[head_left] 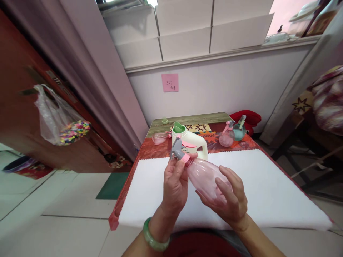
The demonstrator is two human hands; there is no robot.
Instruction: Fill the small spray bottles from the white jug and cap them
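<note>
Left to right: one lying bottle [160,138], one cream jug [190,138], one held spray bottle [205,175], two upright bottles [226,137]. Left hand [175,180] grips the held spray bottle's neck, right hand [232,198] cups its body; long axis slants, head toward upper left, over white cloth [262,182], near pale wall [227,75]

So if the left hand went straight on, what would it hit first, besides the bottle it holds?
Probably the cream jug, standing beyond the left hand and pink bottle, though depth is hard to judge.
</note>
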